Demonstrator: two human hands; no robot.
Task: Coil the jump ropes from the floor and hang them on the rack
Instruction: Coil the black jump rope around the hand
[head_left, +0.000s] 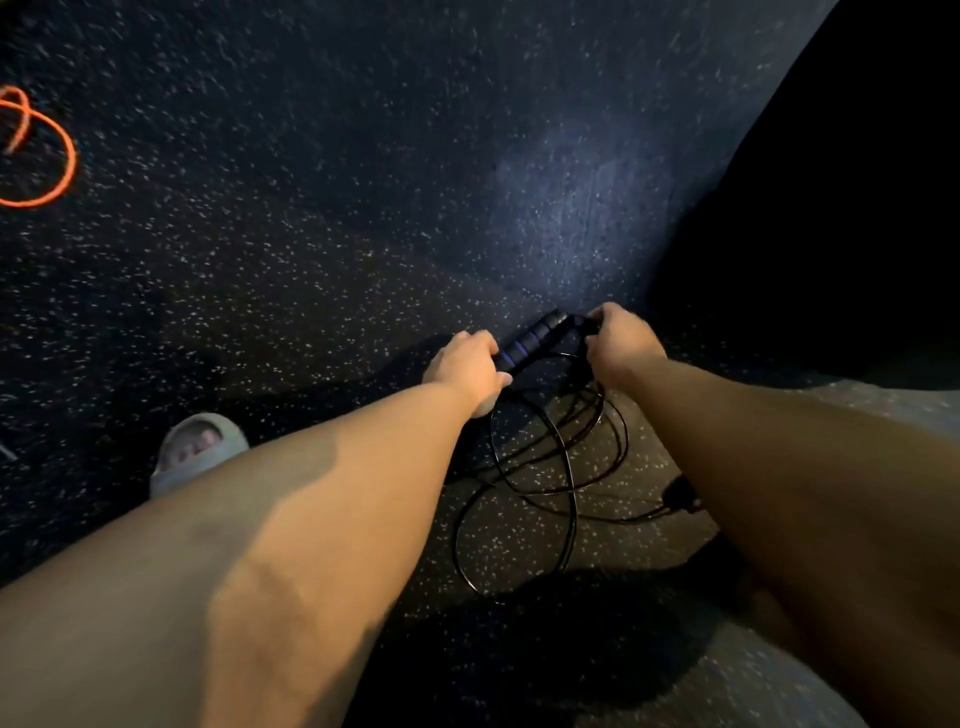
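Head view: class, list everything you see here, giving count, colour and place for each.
black jump rope: one, black with a blue-banded handle; loose loops between the forearms.
orange jump rope: one, orange; looped on the floor, far left edge.
floor: one, dark with pale speckles; throughout.
slipper: one, pale grey; on a foot, lower left.
left hand: one; grips the handle's near end.
right hand: one; holds the rope at the handle's far end.

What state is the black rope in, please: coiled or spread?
Partly coiled: loops of the black rope gather below the left hand and right hand.
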